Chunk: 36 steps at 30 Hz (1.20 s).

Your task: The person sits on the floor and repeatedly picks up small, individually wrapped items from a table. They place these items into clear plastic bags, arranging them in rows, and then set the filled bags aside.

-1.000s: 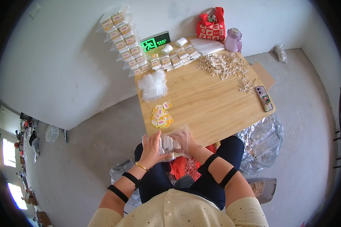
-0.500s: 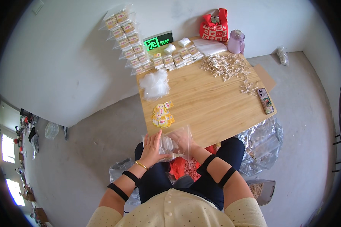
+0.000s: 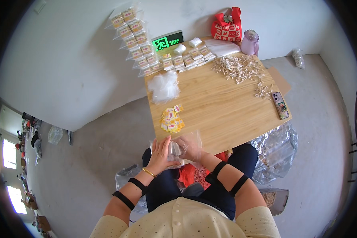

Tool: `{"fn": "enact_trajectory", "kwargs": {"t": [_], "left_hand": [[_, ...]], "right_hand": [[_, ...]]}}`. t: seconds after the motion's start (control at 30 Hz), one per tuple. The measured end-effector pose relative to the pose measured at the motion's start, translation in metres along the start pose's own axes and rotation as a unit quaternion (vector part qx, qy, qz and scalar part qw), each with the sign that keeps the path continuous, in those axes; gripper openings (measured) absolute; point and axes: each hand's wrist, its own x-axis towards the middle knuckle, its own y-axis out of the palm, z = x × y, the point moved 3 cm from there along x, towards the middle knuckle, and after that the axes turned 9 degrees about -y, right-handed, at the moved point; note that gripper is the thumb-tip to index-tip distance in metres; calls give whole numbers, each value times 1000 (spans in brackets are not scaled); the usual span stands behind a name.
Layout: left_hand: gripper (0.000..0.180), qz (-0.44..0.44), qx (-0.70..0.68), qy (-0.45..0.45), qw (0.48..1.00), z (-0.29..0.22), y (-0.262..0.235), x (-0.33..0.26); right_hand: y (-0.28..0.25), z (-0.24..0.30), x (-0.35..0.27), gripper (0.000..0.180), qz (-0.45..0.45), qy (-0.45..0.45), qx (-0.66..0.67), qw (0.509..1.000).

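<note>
Clear plastic, a small bag (image 3: 177, 150), sits between both hands at the near edge of the wooden surface (image 3: 222, 107). The left hand (image 3: 162, 152) curls around the bag's left side, fingers bent over its top and thumb underneath, forearm rising from the lower edge with a gold bangle (image 3: 148, 172) at the wrist. The right hand (image 3: 189, 147) meets it from the other side, fingers bunched and pinching the bag's upper edge; what lies inside the bag is too small to tell. Both forearms carry black bands.

Just beyond the bag on the surface lies a pile of yellow labels (image 3: 171, 119). Further from the bag is a heap of clear bags (image 3: 163, 86). Toward the far right of the surface spreads a scatter of wooden sticks (image 3: 238, 68), and a phone (image 3: 281, 105) rests at the right edge. Rows of filled packets (image 3: 186, 61) line the far edge, with a red bag (image 3: 227, 26) and a mauve jug (image 3: 250, 42) behind.
</note>
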Motion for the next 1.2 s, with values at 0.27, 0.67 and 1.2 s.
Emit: {"fn": "enact_trajectory", "kwargs": {"t": [0.27,0.67,1.2], "left_hand": [[96,10,112,55,992,-5,1,-2],[97,21,102,44,994,-5,0,-2],[74,19,142,63,988,-21,-3,8]], "right_hand": [[-13,9,-10,84,54,-1,-118,992],[-6,4,-6,54,139,60,-155,976],[14,-25,-44,53,-25,150,180,972]]}}
